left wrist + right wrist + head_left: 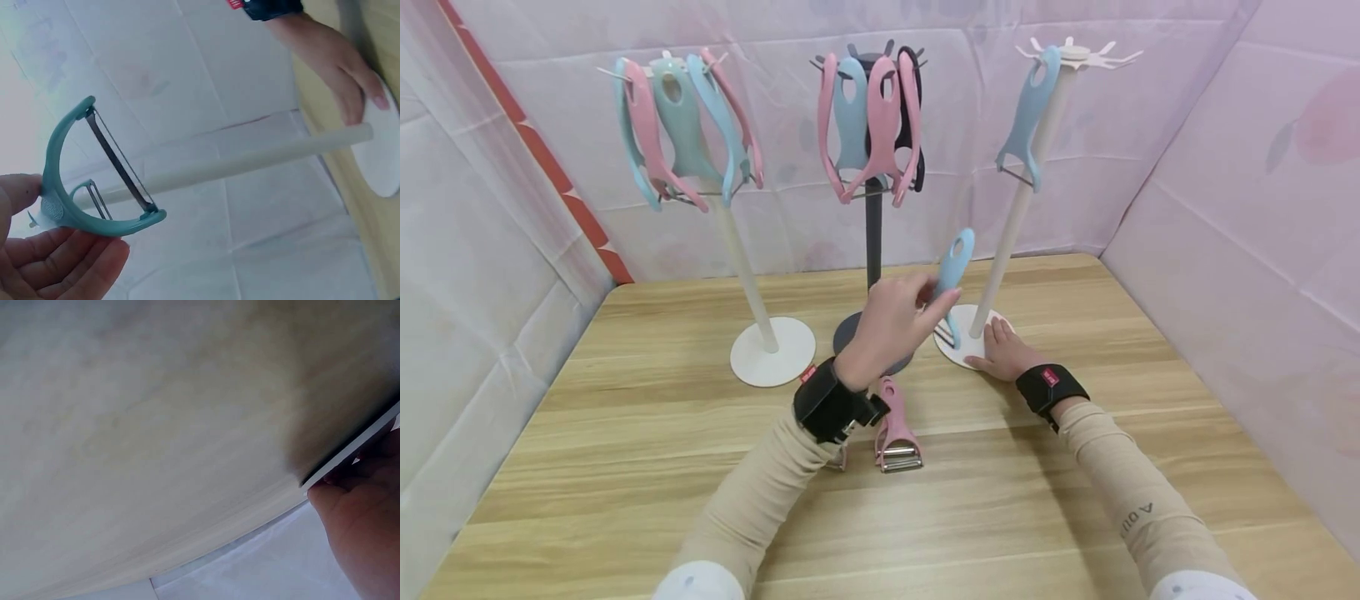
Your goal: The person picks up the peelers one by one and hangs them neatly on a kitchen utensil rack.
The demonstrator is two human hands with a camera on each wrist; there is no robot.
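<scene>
So the left hand (891, 321) is pinching a light blue plastic Y-shaped peeler (952, 271) by the lower part of its handle, thumb on one side, fingers curled on the other. The peeler stands nearly upright, long axis vertical, hanging hole at the top and the steel blade end down near the table. It sits just left of the white pole of the right-hand white hook stand (1022, 200), well below the hooks at the top, where one other blue peeler (1028, 117) already hangs.

The right hand (1003, 350) lies flat, fingers straight, pressing on that stand's round white base (951, 350). So the left hand is the one carrying the peeler, the right just steadies the stand.

A pink plastic peeler (895, 433) lies on the wooden table (625, 417) right under the left wrist, blade toward the camera.

Writing: small red tags on both black wristbands, too tiny to read. The right sleeve has letters that look like "ADI…", cut off.
</scene>
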